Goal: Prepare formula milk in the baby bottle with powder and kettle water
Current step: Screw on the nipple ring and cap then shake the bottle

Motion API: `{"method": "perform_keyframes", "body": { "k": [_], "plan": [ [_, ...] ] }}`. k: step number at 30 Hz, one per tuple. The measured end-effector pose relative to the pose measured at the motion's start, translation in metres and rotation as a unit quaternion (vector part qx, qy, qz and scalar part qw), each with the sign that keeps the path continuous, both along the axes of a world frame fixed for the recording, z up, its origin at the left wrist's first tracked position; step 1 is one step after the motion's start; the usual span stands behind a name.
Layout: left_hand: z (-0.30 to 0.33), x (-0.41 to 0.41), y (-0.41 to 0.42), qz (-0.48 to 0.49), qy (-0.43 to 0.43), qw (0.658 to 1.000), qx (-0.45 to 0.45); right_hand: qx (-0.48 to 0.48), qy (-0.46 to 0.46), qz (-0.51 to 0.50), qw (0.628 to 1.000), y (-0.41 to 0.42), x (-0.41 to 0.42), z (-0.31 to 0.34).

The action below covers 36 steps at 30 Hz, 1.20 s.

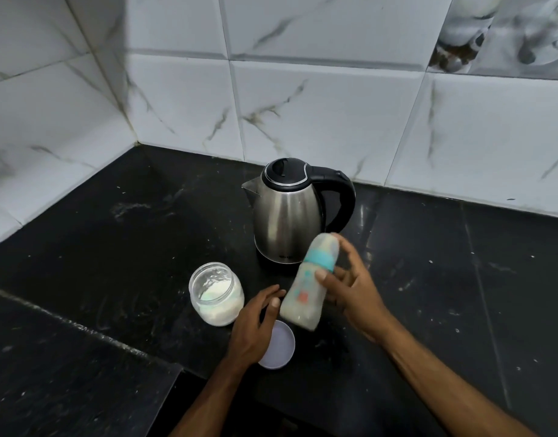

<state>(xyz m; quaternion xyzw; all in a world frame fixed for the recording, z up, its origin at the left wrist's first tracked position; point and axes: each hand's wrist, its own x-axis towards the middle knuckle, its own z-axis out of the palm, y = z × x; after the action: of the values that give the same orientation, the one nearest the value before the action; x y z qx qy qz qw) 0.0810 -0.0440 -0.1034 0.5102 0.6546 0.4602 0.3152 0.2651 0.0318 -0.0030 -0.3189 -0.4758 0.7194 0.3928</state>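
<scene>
A baby bottle [306, 294] with a teal collar and clear cap is tilted above the black counter, milky liquid inside, blurred by motion. My right hand [350, 285] holds it, thumb across its front and fingers behind it. Straight-fingered, my left hand [255, 326] hovers beside the bottle's base; its thumb is close to the bottle, and contact is unclear. An open glass jar [216, 293] of white powder stands left of my left hand. Behind the bottle stands a steel kettle [287, 216] with its black lid closed, spout to the left, handle to the right.
A white round lid [280, 348] lies flat on the counter, partly under my left hand. The black stone counter [460, 279] meets tiled walls at the back and left. A step edge [82, 326] runs diagonally across the lower left.
</scene>
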Motion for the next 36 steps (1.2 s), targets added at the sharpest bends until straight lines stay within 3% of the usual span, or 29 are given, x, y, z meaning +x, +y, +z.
{"method": "perform_keyframes", "body": {
  "k": [3, 8, 13, 19, 24, 29, 31, 34, 36],
  "plan": [
    [0.000, -0.001, 0.000, -0.003, 0.002, 1.000, 0.001, 0.043, -0.022, 0.002, 0.999, 0.000, -0.001, 0.000],
    [0.003, 0.001, -0.001, -0.001, 0.003, 1.000, -0.001, -0.033, 0.136, -0.125, 0.982, 0.021, -0.002, 0.017],
    [0.006, 0.002, -0.002, 0.005, 0.008, 1.000, -0.003, 0.027, -0.017, 0.011, 0.999, 0.004, 0.005, 0.007],
    [0.006, 0.001, -0.004, -0.004, -0.002, 1.000, -0.011, -0.040, 0.144, -0.138, 0.979, 0.027, 0.008, 0.016],
    [0.004, -0.001, -0.003, -0.005, -0.006, 1.000, -0.017, 0.050, -0.031, 0.017, 0.998, 0.006, 0.012, 0.004],
    [0.006, 0.000, -0.004, -0.009, -0.010, 0.999, -0.033, -0.041, 0.146, -0.143, 0.978, 0.030, 0.009, 0.016],
    [0.006, 0.000, -0.004, -0.005, -0.007, 0.999, -0.035, -0.046, 0.122, -0.115, 0.985, 0.023, 0.007, 0.009],
    [0.007, 0.000, -0.005, 0.000, -0.007, 0.999, -0.035, -0.005, 0.010, 0.011, 1.000, 0.006, 0.006, -0.001],
    [0.009, 0.000, -0.006, -0.002, -0.009, 0.999, -0.032, -0.008, 0.026, -0.017, 0.999, 0.010, 0.007, -0.002]
  ]
}}
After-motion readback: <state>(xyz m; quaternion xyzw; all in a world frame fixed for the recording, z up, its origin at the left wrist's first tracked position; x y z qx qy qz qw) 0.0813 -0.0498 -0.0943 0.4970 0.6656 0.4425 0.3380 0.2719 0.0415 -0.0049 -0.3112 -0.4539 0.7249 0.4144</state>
